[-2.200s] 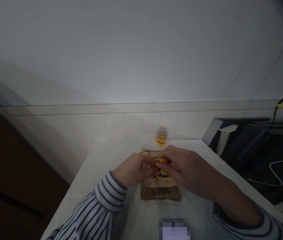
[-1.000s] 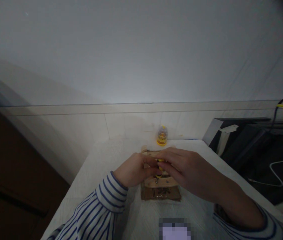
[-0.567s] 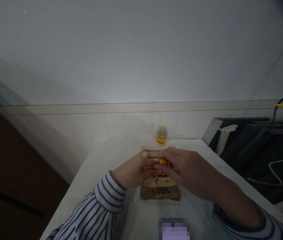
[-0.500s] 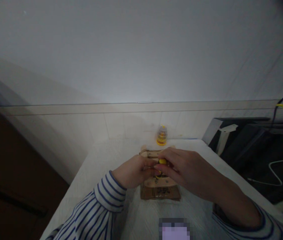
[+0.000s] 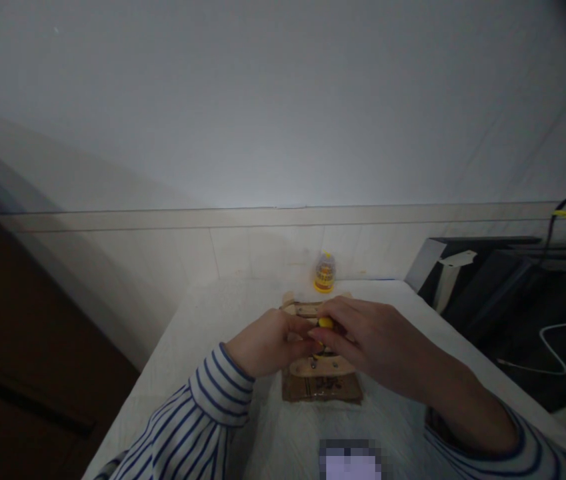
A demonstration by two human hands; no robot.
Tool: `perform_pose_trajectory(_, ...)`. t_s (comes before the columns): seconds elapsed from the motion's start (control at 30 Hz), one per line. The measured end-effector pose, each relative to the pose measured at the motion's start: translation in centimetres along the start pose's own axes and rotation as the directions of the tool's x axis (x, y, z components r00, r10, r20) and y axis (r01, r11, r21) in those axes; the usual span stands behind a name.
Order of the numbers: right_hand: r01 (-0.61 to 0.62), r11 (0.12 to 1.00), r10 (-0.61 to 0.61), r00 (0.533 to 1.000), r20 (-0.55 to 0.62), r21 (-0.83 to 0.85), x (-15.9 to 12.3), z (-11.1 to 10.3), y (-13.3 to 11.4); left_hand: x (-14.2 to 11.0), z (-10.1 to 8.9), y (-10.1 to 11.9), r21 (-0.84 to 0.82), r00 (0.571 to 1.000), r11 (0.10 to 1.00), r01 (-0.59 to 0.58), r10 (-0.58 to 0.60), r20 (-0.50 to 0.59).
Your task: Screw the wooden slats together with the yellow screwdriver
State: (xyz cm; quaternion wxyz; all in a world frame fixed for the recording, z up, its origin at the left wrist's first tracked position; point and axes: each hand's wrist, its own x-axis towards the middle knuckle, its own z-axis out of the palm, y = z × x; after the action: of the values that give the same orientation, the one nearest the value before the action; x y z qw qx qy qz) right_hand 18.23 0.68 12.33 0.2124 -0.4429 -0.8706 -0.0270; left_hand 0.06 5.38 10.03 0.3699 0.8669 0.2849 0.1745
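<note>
A small yellow-handled screwdriver (image 5: 325, 323) stands roughly upright in the fingers of my right hand (image 5: 363, 331), which are closed around its handle. Fingertips of my left hand (image 5: 283, 343) are pinched together right beside it; what lies between them is hidden. Under both hands is a wooden assembly (image 5: 300, 367) of light slats with small metal screws. Its middle is covered by my fingers, so the screwdriver's tip does not show. The assembly rests on a flat brown cardboard piece (image 5: 297, 390) with dark printing.
A clear, yellow-based screwdriver bit case (image 5: 324, 275) stands at the back of the white-covered table (image 5: 213, 313), near the wall. A blurred phone-like object (image 5: 350, 463) lies at the front edge. Dark panels (image 5: 503, 293) and a white cable (image 5: 540, 333) are at right.
The view has shifted very slightly. Both hands keep nearly the same grip and position over the wooden assembly.
</note>
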Motion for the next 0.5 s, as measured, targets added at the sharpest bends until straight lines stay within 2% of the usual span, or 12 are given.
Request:
perform_pose_trajectory(0.23,-0.013,1.0,0.013,0.999,-0.03,-0.019,0.26,0.27,-0.15,0.1,0.08,-0.05,-0.032,0.998,0.999,0.032,-0.034,-0.045)
perform_pose_trajectory(0.37,-0.01,0.998,0.011,1.0,-0.013,0.061,0.17,0.11,-0.15,0.04,0.05,-0.13,-0.031,0.999,0.999,0.014,-0.015,-0.05)
perform_pose_trajectory(0.5,0.017,0.993,-0.01,0.998,-0.057,0.116,0.0,-0.02,-0.01,0.07,0.08,-0.27,0.026,0.998,0.999,0.046,-0.044,-0.055)
